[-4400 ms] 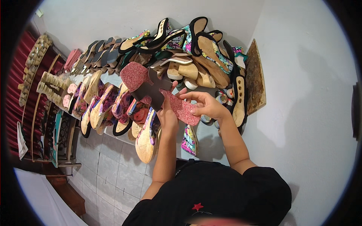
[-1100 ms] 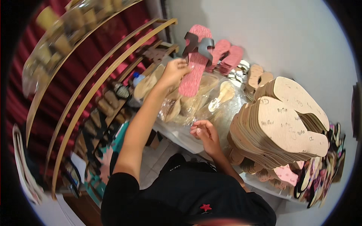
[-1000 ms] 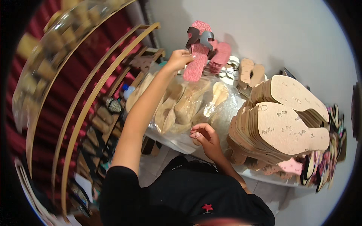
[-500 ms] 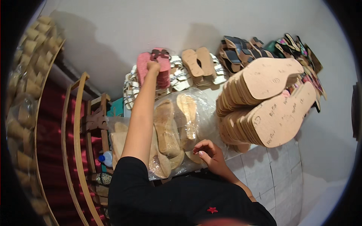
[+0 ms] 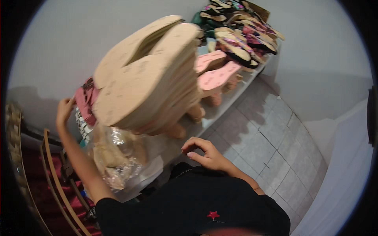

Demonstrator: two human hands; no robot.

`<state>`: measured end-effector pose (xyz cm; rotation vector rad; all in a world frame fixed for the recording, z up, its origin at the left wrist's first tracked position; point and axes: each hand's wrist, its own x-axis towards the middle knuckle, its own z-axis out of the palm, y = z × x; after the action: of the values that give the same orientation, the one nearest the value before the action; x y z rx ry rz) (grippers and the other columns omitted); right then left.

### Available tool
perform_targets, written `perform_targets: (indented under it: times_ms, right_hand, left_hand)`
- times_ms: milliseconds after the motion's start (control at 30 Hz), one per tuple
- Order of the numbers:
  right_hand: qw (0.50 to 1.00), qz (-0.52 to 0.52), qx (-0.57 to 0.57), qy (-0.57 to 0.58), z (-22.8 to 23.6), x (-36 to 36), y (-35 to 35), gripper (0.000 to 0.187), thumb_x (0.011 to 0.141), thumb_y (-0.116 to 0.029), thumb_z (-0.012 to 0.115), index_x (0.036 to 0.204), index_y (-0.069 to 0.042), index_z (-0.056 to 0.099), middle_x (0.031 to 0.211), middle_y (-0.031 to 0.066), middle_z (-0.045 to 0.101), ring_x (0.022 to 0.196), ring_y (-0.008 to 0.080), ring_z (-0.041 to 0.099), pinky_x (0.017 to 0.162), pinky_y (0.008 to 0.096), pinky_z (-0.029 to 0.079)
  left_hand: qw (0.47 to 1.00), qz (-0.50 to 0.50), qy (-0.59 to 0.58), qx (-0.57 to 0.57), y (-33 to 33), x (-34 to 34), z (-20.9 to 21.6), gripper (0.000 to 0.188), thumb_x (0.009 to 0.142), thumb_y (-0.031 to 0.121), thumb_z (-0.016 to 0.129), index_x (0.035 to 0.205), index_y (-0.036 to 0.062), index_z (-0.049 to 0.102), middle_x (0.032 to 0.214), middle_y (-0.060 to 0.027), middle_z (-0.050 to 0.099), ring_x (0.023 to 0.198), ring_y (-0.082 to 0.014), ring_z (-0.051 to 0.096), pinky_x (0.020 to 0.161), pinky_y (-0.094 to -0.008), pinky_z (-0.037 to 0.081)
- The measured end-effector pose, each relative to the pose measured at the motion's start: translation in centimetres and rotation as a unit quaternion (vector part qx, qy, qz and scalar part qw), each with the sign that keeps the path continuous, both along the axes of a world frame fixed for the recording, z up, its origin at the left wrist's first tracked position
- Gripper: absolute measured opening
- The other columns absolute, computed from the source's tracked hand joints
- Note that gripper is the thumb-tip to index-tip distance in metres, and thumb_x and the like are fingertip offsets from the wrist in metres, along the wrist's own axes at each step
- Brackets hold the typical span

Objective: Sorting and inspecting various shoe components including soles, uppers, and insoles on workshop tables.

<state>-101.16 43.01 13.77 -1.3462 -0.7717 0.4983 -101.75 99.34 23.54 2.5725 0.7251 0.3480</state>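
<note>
My left hand (image 5: 64,111) reaches out at the far left, its fingers extended by the edge of a stack of pink shoe soles (image 5: 85,103). A dark strap piece (image 5: 89,85) lies on that stack. Whether the fingertips touch the soles, I cannot tell. Close to my body, my right hand (image 5: 205,154) hovers over the table's front edge, fingers loosely curved, thumb apart, nothing in it. Between the hands rises a tall double stack of beige sole boards (image 5: 134,92), blurred, with handwritten marks on top. Beige soles in clear plastic (image 5: 114,155) lie in front of it.
Pink-topped soles (image 5: 220,77) and finished patterned sandals (image 5: 234,45) stand along the table (image 5: 236,88) toward the right. A wooden frame (image 5: 59,177) is at the lower left beside red cloth (image 5: 33,173). Tiled floor (image 5: 271,133) lies beyond the table's front edge.
My view has swung right, bringing the patterned sandals and more floor in. My left hand has gone from on top of the pink soles to their left edge. My right hand stays loosely curved.
</note>
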Motion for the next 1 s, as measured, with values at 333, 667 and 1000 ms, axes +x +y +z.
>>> perform_targets:
  times_ms: [333,667,1000]
  right_hand:
    - [0.942,-0.284,0.122,0.131,-1.9,8.1,-19.0,0.011,0.085,-0.006,0.050,0.094,0.000,0.053,0.084,0.0057,0.057,0.078,0.0125,0.055,0.073,0.0265,0.046]
    - [0.967,-0.237,0.082,0.035,-0.1,17.8,-29.2,0.011,0.084,-0.007,0.051,0.093,-0.001,0.054,0.086,0.0046,0.056,0.082,0.0120,0.055,0.076,0.0263,0.043]
    - [0.874,-0.482,-0.042,0.050,-4.0,28.9,-48.3,0.017,0.083,-0.007,0.052,0.098,0.000,0.052,0.086,0.0072,0.056,0.080,0.0160,0.056,0.074,0.0291,0.046]
  left_hand:
    - [0.733,-0.531,-0.049,-0.422,-41.8,-5.4,-2.0,0.039,0.083,0.032,0.053,0.088,-0.0057,0.062,0.085,-0.0171,0.063,0.078,-0.0268,0.061,0.074,-0.0359,0.046]
    - [0.722,-0.502,-0.046,-0.474,-66.2,19.7,-8.4,0.023,0.084,0.013,0.056,0.100,-0.0030,0.056,0.095,-0.0102,0.060,0.090,-0.0153,0.056,0.080,-0.0277,0.044]
    - [0.603,-0.598,-0.020,-0.528,-84.3,41.5,-7.0,0.014,0.087,0.005,0.050,0.098,-0.0030,0.054,0.093,-0.0058,0.056,0.092,-0.0125,0.054,0.084,-0.0279,0.043]
